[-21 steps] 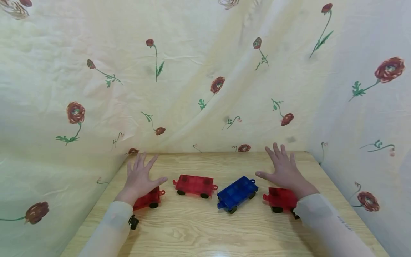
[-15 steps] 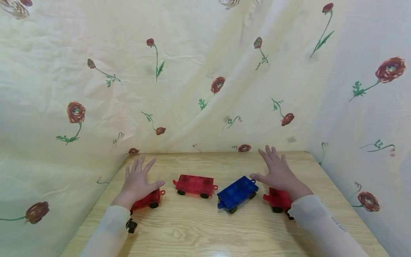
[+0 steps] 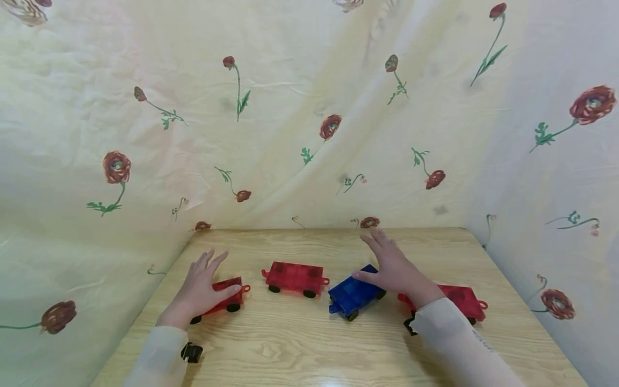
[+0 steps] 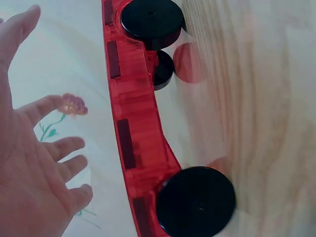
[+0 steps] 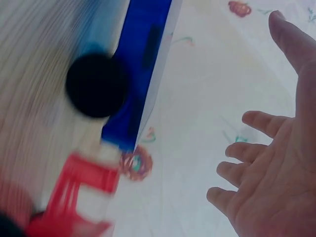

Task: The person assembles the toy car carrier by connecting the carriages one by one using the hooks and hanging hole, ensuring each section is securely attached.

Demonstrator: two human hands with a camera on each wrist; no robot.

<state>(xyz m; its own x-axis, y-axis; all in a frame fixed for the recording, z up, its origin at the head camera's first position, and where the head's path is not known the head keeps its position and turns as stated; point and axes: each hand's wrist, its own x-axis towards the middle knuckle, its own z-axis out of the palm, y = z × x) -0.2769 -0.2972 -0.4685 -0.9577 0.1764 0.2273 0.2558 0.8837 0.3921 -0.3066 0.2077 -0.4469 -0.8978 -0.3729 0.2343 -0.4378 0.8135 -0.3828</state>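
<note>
My left hand (image 3: 193, 293) hovers over a red toy train car (image 3: 228, 283) on the left, its fingers spread and thumb across the car's top in the head view. In the left wrist view the palm (image 4: 29, 168) stands apart from the car's side (image 4: 138, 118) and black wheels. Toward the back right, my right hand (image 3: 398, 274) is spread with its thumb over a blue toy train car (image 3: 353, 295). In the right wrist view its relaxed fingers (image 5: 252, 150) are apart from the blue car (image 5: 143, 64). Neither hand grips anything.
Between the hands a second red car (image 3: 295, 278) stands on the wooden table (image 3: 290, 344). Another red car (image 3: 461, 302) sits at the right, partly behind the right forearm. Flowered cloth (image 3: 290, 107) hangs behind the table and at both sides.
My right hand has moved left from above the right red car to the blue car. My left hand has shifted slightly toward me and left. The cars have not moved.
</note>
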